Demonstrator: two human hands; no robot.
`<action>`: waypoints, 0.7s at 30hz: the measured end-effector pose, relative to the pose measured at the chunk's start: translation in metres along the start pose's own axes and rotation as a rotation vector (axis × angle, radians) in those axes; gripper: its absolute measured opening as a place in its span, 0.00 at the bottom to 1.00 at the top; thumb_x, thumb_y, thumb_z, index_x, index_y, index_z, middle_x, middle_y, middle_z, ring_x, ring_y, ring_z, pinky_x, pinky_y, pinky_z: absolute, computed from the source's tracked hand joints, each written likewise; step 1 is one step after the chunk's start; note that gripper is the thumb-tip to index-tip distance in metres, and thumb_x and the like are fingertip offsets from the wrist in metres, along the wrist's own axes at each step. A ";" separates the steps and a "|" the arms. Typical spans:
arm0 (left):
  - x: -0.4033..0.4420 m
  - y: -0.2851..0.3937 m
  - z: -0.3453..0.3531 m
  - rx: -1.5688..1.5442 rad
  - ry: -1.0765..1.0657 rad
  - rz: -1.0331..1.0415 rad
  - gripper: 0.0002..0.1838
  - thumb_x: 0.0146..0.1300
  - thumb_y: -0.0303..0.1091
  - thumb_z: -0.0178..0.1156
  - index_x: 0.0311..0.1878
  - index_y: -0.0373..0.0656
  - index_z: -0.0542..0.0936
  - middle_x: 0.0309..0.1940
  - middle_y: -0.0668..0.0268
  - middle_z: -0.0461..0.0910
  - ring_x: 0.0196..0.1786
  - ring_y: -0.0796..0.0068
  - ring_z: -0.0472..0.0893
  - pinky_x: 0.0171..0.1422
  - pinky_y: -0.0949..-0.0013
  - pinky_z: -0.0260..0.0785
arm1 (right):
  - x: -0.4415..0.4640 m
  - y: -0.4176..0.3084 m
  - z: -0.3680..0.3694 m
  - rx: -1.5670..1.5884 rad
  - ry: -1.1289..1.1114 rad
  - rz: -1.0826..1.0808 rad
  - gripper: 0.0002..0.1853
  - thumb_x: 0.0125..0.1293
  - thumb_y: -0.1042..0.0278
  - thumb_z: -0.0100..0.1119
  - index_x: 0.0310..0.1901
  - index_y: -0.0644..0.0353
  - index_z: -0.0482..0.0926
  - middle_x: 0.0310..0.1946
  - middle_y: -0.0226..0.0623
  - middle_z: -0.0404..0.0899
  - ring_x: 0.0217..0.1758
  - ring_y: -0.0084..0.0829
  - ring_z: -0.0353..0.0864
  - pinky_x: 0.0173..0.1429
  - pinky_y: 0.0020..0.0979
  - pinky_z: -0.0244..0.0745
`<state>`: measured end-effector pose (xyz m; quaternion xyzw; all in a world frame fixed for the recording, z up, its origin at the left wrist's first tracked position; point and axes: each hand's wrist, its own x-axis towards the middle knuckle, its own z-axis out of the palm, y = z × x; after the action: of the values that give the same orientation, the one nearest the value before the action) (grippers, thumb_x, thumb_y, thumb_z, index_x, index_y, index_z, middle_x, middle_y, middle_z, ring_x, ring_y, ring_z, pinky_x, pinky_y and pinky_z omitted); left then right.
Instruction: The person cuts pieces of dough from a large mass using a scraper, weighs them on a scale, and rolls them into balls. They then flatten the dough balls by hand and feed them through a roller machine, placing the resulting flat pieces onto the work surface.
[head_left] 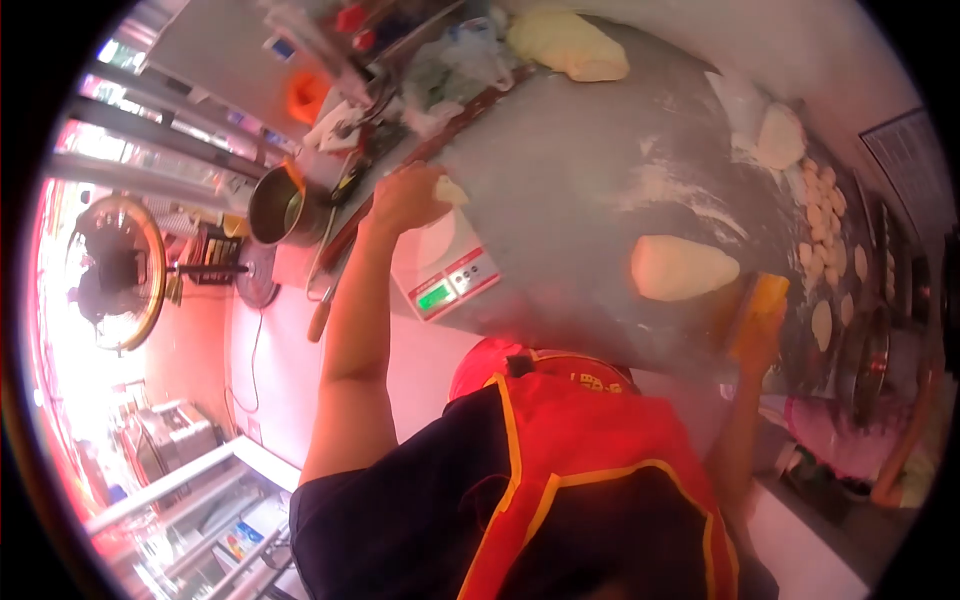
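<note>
My left hand (408,198) is closed round a small piece of dough (450,190), above the far end of a white and red scale (445,262) with a lit green display. On the right, my right hand (757,340) grips a yellow scraper (766,300), somewhat blurred. Just left of the scraper lies a large smooth lump of dough (684,268) on the grey worktop (560,150).
Another big dough mass (570,45) rests at the far edge. Several small dough pieces (822,225) and a round lump (780,136) are at the right. A metal pot (285,208) and a fan (118,272) stand left. Another person's arm (905,450) shows lower right.
</note>
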<state>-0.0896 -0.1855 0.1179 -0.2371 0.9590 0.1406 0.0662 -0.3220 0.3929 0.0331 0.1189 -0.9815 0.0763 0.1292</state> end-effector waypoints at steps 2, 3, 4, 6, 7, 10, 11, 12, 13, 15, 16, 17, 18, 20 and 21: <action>0.020 0.025 -0.005 -0.032 0.062 0.087 0.29 0.49 0.46 0.65 0.57 0.52 0.76 0.53 0.61 0.76 0.55 0.57 0.77 0.57 0.56 0.70 | -0.001 -0.002 -0.006 0.056 -0.060 0.090 0.33 0.67 0.68 0.49 0.72 0.49 0.52 0.62 0.47 0.70 0.60 0.50 0.73 0.59 0.42 0.69; 0.032 0.042 0.000 -0.031 0.150 0.195 0.32 0.50 0.47 0.65 0.59 0.50 0.73 0.53 0.60 0.77 0.56 0.56 0.76 0.57 0.56 0.70 | -0.002 -0.009 -0.010 0.086 -0.089 0.135 0.33 0.67 0.69 0.49 0.72 0.50 0.52 0.62 0.48 0.70 0.60 0.50 0.73 0.60 0.42 0.69; 0.045 0.060 0.007 -0.065 0.156 0.229 0.32 0.50 0.47 0.66 0.60 0.49 0.73 0.54 0.59 0.76 0.57 0.55 0.75 0.58 0.56 0.70 | -0.002 -0.011 -0.010 0.110 -0.065 0.110 0.33 0.66 0.71 0.49 0.72 0.50 0.51 0.62 0.48 0.70 0.60 0.50 0.73 0.60 0.42 0.69; 0.072 0.098 0.024 -0.136 0.161 0.300 0.34 0.50 0.46 0.68 0.61 0.47 0.72 0.56 0.57 0.76 0.59 0.53 0.74 0.59 0.57 0.69 | -0.004 -0.014 -0.012 0.150 -0.020 0.065 0.34 0.66 0.73 0.48 0.73 0.51 0.50 0.62 0.49 0.69 0.60 0.51 0.72 0.60 0.42 0.69; 0.086 0.116 0.031 -0.154 0.182 0.315 0.35 0.50 0.46 0.68 0.61 0.46 0.71 0.58 0.56 0.74 0.60 0.52 0.73 0.60 0.57 0.68 | -0.004 -0.024 -0.020 0.149 -0.059 0.098 0.34 0.65 0.74 0.47 0.73 0.52 0.50 0.63 0.49 0.68 0.61 0.50 0.72 0.60 0.42 0.68; 0.132 0.152 0.064 -0.171 0.261 0.345 0.36 0.52 0.44 0.68 0.64 0.44 0.69 0.62 0.54 0.69 0.61 0.51 0.71 0.63 0.56 0.66 | -0.001 -0.034 -0.037 0.166 -0.070 0.108 0.35 0.65 0.77 0.45 0.73 0.52 0.50 0.63 0.50 0.68 0.60 0.51 0.73 0.60 0.42 0.69; 0.150 0.155 0.089 -0.145 0.309 0.340 0.37 0.52 0.44 0.68 0.64 0.42 0.68 0.63 0.53 0.68 0.62 0.51 0.71 0.63 0.57 0.66 | -0.001 -0.026 -0.028 0.186 0.002 0.045 0.35 0.65 0.77 0.45 0.73 0.51 0.50 0.62 0.51 0.68 0.58 0.51 0.74 0.59 0.43 0.70; 0.155 0.166 0.091 -0.119 0.360 0.335 0.37 0.52 0.43 0.68 0.65 0.41 0.67 0.63 0.51 0.67 0.63 0.51 0.70 0.64 0.57 0.65 | 0.000 -0.024 -0.029 0.205 0.075 -0.021 0.35 0.64 0.78 0.44 0.73 0.51 0.50 0.62 0.51 0.69 0.57 0.52 0.75 0.58 0.43 0.71; 0.156 0.177 0.095 -0.023 0.414 0.342 0.38 0.53 0.43 0.67 0.65 0.41 0.66 0.63 0.51 0.67 0.63 0.51 0.69 0.65 0.57 0.64 | -0.002 -0.021 -0.033 0.229 0.092 -0.039 0.35 0.64 0.78 0.44 0.73 0.51 0.50 0.60 0.51 0.70 0.54 0.52 0.77 0.56 0.43 0.72; 0.143 0.198 0.102 0.168 0.528 0.345 0.39 0.53 0.43 0.67 0.66 0.39 0.64 0.62 0.49 0.67 0.64 0.52 0.68 0.66 0.57 0.62 | -0.002 -0.031 -0.049 0.349 0.078 -0.028 0.35 0.64 0.78 0.44 0.73 0.52 0.50 0.57 0.52 0.73 0.49 0.51 0.79 0.53 0.42 0.74; 0.138 0.205 0.108 -0.046 0.372 0.431 0.40 0.53 0.44 0.67 0.67 0.39 0.64 0.62 0.48 0.67 0.64 0.52 0.68 0.67 0.57 0.62 | 0.000 -0.042 -0.060 0.445 0.053 0.008 0.35 0.64 0.78 0.44 0.73 0.52 0.49 0.56 0.52 0.74 0.47 0.51 0.80 0.51 0.42 0.75; 0.128 0.210 0.116 -0.258 0.203 0.509 0.40 0.53 0.46 0.67 0.67 0.39 0.64 0.62 0.48 0.67 0.64 0.51 0.68 0.67 0.57 0.61 | -0.005 -0.062 -0.080 0.611 -0.023 0.106 0.35 0.64 0.78 0.44 0.73 0.53 0.49 0.54 0.52 0.75 0.45 0.50 0.81 0.49 0.41 0.75; 0.117 0.214 0.122 -0.467 0.028 0.580 0.41 0.53 0.48 0.67 0.67 0.39 0.63 0.62 0.47 0.67 0.64 0.51 0.68 0.68 0.58 0.60 | -0.011 -0.082 -0.095 0.641 -0.090 0.120 0.35 0.64 0.78 0.44 0.73 0.53 0.50 0.52 0.52 0.76 0.43 0.49 0.81 0.47 0.40 0.76; 0.087 0.230 0.128 -0.482 -0.285 0.610 0.43 0.53 0.51 0.67 0.67 0.38 0.63 0.62 0.48 0.67 0.63 0.50 0.68 0.68 0.57 0.60 | -0.024 -0.120 -0.120 0.556 -0.215 0.064 0.35 0.64 0.78 0.44 0.73 0.54 0.50 0.49 0.53 0.77 0.41 0.49 0.81 0.45 0.39 0.76; 0.077 0.235 0.132 -0.488 -0.293 0.604 0.43 0.53 0.52 0.66 0.67 0.38 0.63 0.62 0.48 0.68 0.63 0.50 0.68 0.68 0.56 0.60 | -0.026 -0.131 -0.120 0.518 -0.233 -0.008 0.35 0.64 0.78 0.45 0.73 0.54 0.51 0.47 0.53 0.78 0.41 0.49 0.81 0.44 0.39 0.76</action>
<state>-0.2610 0.0202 0.0332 0.0685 0.9044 0.4093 0.0997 -0.2362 0.2943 0.1566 0.1596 -0.9371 0.3097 -0.0189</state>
